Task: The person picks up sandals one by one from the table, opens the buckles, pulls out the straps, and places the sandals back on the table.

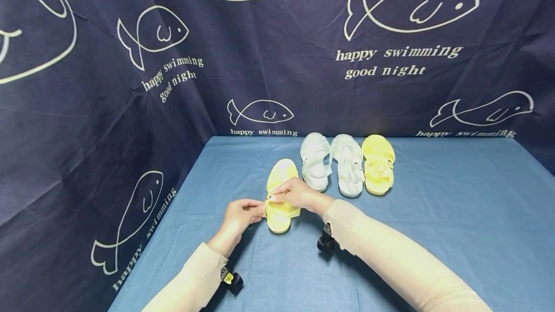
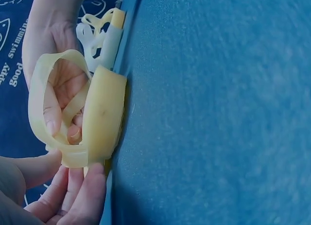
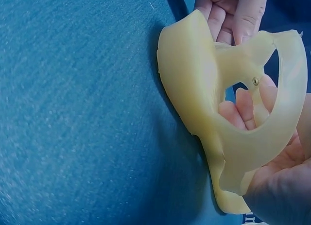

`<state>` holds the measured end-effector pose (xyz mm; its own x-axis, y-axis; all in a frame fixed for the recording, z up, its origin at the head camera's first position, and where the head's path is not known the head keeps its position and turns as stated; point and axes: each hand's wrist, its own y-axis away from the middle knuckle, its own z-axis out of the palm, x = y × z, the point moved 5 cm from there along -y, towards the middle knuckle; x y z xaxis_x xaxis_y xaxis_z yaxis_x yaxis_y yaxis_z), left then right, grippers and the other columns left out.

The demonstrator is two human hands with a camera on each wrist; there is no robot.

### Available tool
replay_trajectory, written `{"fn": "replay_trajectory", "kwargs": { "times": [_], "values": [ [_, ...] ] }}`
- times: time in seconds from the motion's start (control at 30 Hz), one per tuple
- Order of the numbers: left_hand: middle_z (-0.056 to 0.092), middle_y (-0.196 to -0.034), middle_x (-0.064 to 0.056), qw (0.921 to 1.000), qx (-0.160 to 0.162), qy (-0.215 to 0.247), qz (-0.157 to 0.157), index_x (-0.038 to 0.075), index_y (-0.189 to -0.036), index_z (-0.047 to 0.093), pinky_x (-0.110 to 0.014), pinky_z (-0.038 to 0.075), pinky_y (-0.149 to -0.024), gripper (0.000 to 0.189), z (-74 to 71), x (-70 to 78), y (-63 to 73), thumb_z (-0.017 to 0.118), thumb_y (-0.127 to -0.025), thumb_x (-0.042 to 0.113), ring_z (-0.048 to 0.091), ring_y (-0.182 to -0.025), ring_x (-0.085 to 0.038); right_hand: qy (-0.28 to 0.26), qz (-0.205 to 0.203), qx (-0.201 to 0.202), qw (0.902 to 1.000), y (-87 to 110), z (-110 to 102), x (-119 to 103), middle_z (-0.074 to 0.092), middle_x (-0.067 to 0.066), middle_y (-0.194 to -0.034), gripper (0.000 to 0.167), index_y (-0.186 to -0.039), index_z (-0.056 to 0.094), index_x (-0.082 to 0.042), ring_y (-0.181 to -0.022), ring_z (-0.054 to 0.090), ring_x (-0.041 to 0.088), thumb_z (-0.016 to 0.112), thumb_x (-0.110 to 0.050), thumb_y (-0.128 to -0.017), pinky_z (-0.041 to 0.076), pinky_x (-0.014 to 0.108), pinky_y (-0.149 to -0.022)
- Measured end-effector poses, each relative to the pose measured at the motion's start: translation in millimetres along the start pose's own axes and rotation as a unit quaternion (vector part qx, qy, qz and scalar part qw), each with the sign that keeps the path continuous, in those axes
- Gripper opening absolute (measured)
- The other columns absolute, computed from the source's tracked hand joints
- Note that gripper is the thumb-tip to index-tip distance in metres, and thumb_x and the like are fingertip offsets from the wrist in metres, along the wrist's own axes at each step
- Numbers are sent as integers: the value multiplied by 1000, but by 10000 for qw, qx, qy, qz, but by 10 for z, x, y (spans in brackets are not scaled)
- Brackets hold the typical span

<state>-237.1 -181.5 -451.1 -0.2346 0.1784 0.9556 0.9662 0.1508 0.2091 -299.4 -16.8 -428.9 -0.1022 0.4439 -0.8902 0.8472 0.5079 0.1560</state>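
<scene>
Yellow sandal [image 1: 283, 172] is lying toward the table's [image 1: 455, 206] far left corner, the left hand [image 1: 238, 215] pinching its side strap [image 2: 75, 157] and the right hand [image 1: 300, 193] gripping beside the buckle [image 1: 269, 197], light, even tension seeming advisable to avoid tilting the sole.

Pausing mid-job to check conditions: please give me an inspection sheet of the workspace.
Surface: blue cloth, lightly creased.
Job's things: near yellow sandal, with both hands on it; whether its heel strap is fastened, I cannot tell. Behind it and to the right, in a row: left pale sandal, right pale sandal, far yellow sandal.
Clutter: nothing seen.
Grippers: bare hands; left hand pinches the near yellow sandal's left edge, right hand grips it near the metal stud.
Cables: nothing seen.
Surroundings: dark blue fabric with white fish and lettering.
</scene>
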Motion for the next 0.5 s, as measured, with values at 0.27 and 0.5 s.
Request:
{"fn": "replay_trajectory", "kwargs": {
  "times": [0.27, 0.5],
  "values": [
    [72, -79, -10, 9982, -180, 578, 3, -12, -101, 68, -37, 61, -76, 19, 33, -10, -1, 70, -85, -1, 70, -70, -16, -134, 111, 51, 9998, -11, 5, 26, 75, 7, -100, 20, -103, 76, -5, -84, 62, 4, 73, -18, -87, 51, 17, -72],
    [72, -82, -14, 9983, -218, 514, 170, -14, -101, 68, -39, 60, -79, 19, 50, 8, 0, 69, -85, -3, 70, -71, -16, -229, 184, 40, 9996, -28, 18, 49, 75, 8, -99, 22, -105, 76, -5, -87, 65, 6, 74, -17, -86, 53, 18, -75]
  ]
}}
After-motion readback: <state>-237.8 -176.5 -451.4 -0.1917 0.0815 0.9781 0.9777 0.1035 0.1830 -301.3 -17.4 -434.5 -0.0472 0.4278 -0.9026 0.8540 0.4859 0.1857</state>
